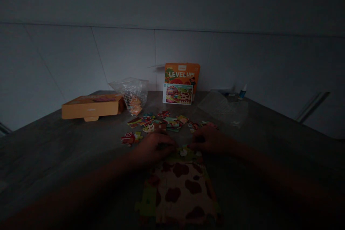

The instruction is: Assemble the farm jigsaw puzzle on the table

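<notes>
- Hovering low at the far edge of the joined puzzle (185,194), the left hand (155,146) and right hand (211,139) sit on either side of a green strip with a white patch, fingers curled in on both.
- Can't tell if either one is actually pinching a piece, tbh. It's really dark and the fingertips blur into the strip.
- The joined puzzle, cream with brown blotches, lies flat on the table (40,154) on the person's side of both hands, between the forearms. Guessing it's there so both hands reach that far edge evenly.
- Loose pieces (175,122) are heaped just beyond the hands, probably for easy grabbing. The left hand covers part of the heap's near side, and a few more peek out behind the right hand.
- One red barn piece (129,137) lies apart, just left of the left hand.
- Past the heap, a picture card (178,94) stands in front of an upright orange box (182,72), facing the person, presumably for easy viewing.
- Further out, beyond the left hand: a flat orange box (90,109) and a clear bag (134,91) with pieces inside.
- Beyond the right hand: another see-through bag (226,109), then a small bottle (243,92). Neither blocks the hands.
</notes>
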`<state>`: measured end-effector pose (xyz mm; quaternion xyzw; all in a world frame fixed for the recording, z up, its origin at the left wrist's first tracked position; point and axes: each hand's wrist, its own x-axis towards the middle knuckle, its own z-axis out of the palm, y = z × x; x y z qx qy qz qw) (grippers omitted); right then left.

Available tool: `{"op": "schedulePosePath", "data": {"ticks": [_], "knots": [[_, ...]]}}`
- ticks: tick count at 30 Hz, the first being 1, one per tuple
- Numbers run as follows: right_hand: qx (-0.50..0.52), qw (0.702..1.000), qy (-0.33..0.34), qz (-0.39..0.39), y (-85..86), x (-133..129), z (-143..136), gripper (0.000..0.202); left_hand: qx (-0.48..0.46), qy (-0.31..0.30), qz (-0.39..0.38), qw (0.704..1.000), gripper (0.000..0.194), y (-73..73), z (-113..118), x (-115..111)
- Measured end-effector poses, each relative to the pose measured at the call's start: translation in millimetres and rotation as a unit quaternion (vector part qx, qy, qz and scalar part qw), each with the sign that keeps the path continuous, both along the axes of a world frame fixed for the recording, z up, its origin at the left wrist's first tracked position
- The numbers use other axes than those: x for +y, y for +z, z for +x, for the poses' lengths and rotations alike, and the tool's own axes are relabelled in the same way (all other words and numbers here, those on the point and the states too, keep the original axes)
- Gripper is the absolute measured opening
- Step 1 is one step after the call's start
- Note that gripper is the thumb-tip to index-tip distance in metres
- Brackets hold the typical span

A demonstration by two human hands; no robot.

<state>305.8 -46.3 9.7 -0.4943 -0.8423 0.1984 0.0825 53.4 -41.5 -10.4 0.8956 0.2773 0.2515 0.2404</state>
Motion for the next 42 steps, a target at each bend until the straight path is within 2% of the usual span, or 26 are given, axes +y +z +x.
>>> {"op": "schedulePosePath", "data": {"ticks": [5, 7, 12, 19, 36, 42], "knots": [[-0.001, 1.0, 0.006, 0.005, -2.8, 2.2, 1.0, 0.03, 0.008, -0.082, 0.036, 0.996, 0.017, 5.4, 1.2, -3.4], [0.015, 1.0, 0.011, 0.002, -2.2, 1.7, 0.5, 0.027, 0.024, -0.095, 0.05, 0.994, 0.016, 6.8, 1.3, -5.3], [0.059, 0.998, -0.006, -0.029, 3.0, -3.0, -1.7, 0.024, 0.047, -0.086, 0.05, 0.994, 0.017, 5.3, 0.6, -6.5], [0.046, 0.998, -0.024, -0.047, 3.3, -3.9, -1.3, 0.027, 0.058, -0.091, 0.039, 0.993, 0.015, 7.0, -0.1, -6.8], [0.028, 0.999, -0.03, -0.033, 1.3, -3.9, -3.1, 0.036, 0.064, -0.084, 0.045, 0.993, 0.017, 7.5, -0.4, -8.2], [0.012, 0.999, -0.034, -0.02, 2.0, -5.0, -4.8, 0.037, 0.063, -0.127, 0.057, 0.988, 0.022, 10.2, 1.9, -9.8]]}}
